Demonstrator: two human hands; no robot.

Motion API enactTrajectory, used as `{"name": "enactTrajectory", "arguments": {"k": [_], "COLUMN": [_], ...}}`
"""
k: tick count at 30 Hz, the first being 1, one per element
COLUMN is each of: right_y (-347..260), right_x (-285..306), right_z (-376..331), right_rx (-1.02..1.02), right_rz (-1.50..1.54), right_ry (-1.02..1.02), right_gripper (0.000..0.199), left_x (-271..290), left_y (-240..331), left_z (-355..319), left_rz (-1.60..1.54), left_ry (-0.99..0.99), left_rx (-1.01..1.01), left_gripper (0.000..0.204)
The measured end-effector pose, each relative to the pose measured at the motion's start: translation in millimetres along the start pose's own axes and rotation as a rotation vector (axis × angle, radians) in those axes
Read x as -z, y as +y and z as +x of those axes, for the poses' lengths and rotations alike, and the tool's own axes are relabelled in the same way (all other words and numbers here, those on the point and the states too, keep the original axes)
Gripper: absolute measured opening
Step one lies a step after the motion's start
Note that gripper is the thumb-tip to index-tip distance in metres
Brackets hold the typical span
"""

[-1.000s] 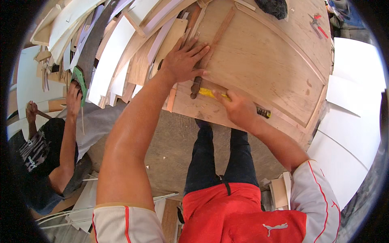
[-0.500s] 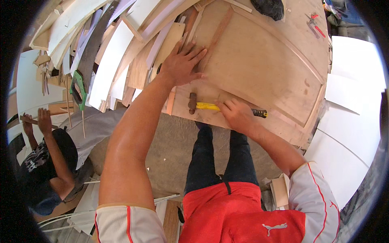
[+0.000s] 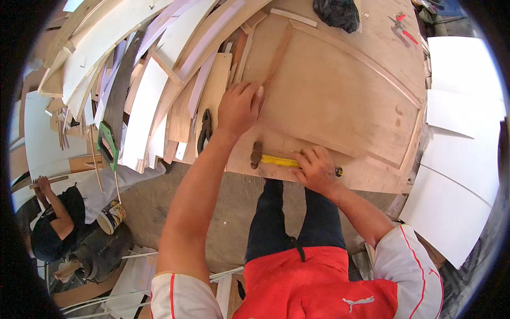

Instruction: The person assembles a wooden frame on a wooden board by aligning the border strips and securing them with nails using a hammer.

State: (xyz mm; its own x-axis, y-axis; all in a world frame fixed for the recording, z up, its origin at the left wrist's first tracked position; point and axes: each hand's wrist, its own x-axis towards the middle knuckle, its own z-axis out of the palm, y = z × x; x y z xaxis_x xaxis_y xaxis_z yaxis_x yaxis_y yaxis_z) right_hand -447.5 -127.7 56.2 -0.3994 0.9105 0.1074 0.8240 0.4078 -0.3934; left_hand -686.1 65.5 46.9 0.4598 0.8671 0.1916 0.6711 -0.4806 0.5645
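My left hand (image 3: 239, 109) is closed, its fingers drawn together at the near end of a reddish wood strip (image 3: 277, 58) on the panel. What it holds, if anything, is hidden. My right hand (image 3: 317, 169) is curled over the handle of a hammer (image 3: 279, 160) with a yellow and black grip. The hammer lies near the front edge of the table, its dark head to the left. Under both hands spreads a broad plywood panel (image 3: 329, 90), with thin wood strips along its sides.
Stacked boards (image 3: 143, 106) crowd the left, with a green-handled saw (image 3: 108, 146) and black-handled pliers (image 3: 204, 127). A black plastic bag (image 3: 337, 13) and red-handled pliers (image 3: 404, 29) lie at the back. White sheets (image 3: 451, 175) stand right. A co-worker (image 3: 58, 215) is at lower left.
My left hand has gone from spread flat to closed and has drawn nearer to me. My right hand stays on the hammer, which is slightly more tilted. The whole view has shifted.
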Motion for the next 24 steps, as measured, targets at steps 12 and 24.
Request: {"name": "enactTrajectory", "arguments": {"k": [12, 24], "right_y": [23, 41], "right_x": [-6, -47], "right_z": [152, 160], "right_rx": [0.233, 0.272], "right_rz": [0.155, 0.263], "right_ry": [-0.001, -0.037], "right_gripper": [0.059, 0.054], "left_x": [-23, -41], "left_y": [39, 36], "left_z": [-90, -102], "left_rz": [-0.143, -0.222], "left_ry": [0.235, 0.331], "left_rx": [0.484, 0.576], "left_gripper": [0.026, 0.025]}}
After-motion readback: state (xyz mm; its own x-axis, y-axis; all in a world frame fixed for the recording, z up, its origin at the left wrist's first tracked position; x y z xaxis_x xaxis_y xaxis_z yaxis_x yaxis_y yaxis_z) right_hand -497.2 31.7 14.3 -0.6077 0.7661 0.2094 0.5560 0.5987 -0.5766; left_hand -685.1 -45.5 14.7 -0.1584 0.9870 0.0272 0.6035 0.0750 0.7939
